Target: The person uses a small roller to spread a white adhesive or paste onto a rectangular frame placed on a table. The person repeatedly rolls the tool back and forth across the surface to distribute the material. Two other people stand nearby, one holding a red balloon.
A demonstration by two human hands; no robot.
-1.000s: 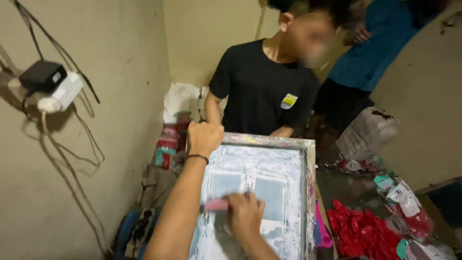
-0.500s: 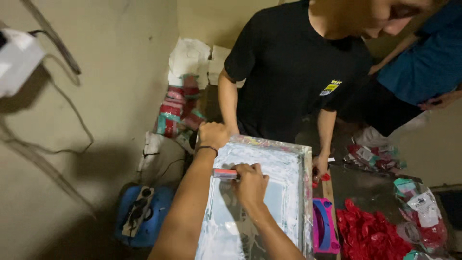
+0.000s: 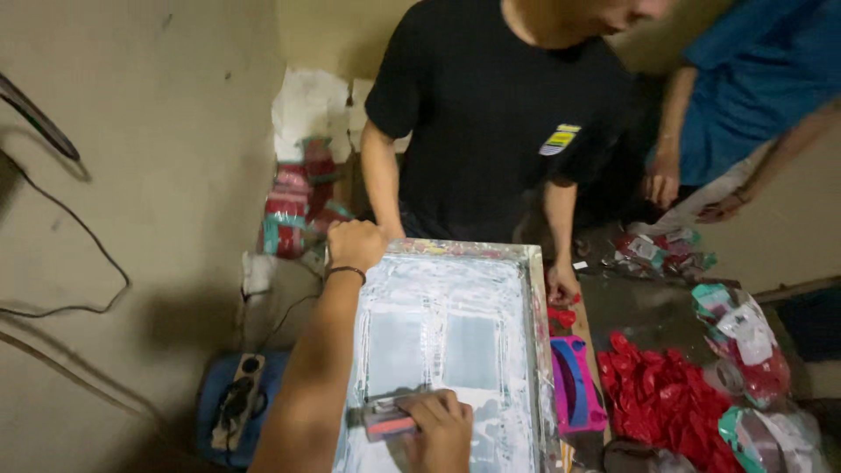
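Note:
A printing screen frame (image 3: 534,298) lies flat before me, its mesh smeared with white ink. My left hand (image 3: 355,244) grips the frame's far left corner, a dark band on the wrist. My right hand (image 3: 435,427) is closed on a squeegee (image 3: 385,420) with a pink and grey handle, pressed on the mesh near the frame's near end. A person in a black shirt (image 3: 491,123) stands at the far side, one hand (image 3: 561,285) resting by the frame's right edge.
A heap of red balloons (image 3: 666,398) lies right of the frame, with a pink and blue holder (image 3: 574,385) between them. Plastic packets (image 3: 745,328) sit further right. A second person in blue (image 3: 753,79) stands behind. A power strip (image 3: 235,398) lies on the floor left.
My right hand has pulled the squeegee toward me along the mesh, from the far end to the near end. My left hand stays on the far corner. The view has tilted down.

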